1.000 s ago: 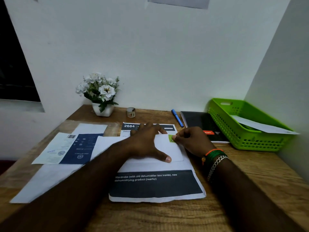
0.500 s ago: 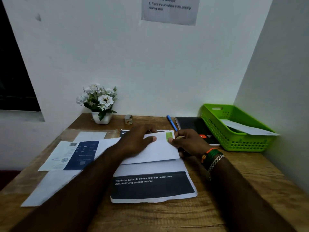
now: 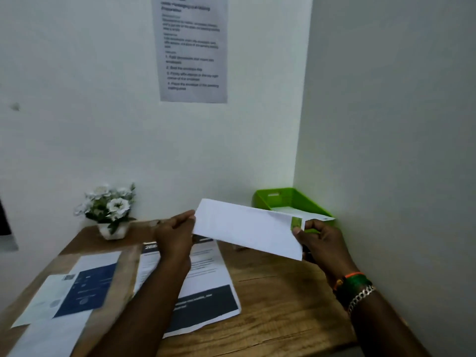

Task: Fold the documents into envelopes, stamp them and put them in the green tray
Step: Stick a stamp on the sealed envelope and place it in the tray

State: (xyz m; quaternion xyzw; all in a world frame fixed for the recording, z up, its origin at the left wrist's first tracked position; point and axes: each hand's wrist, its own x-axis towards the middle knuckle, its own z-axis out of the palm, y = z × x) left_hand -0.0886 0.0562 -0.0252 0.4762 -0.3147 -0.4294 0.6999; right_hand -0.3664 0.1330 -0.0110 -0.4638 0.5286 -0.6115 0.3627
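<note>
Envelope (image 3: 247, 229), flat on the desk a second ago, is now lifted, stamp (image 3: 296, 223) affixed; left hand (image 3: 175, 237) and right hand (image 3: 322, 243) pinch its ends. Tray (image 3: 288, 198) sits at two o'clock; depositing remains.

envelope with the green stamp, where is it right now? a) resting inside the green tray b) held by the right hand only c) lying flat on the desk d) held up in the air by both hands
d: the envelope is off the desk, the left hand gripping one end and the right hand pinching the stamped end, in front of the green tray.
</note>
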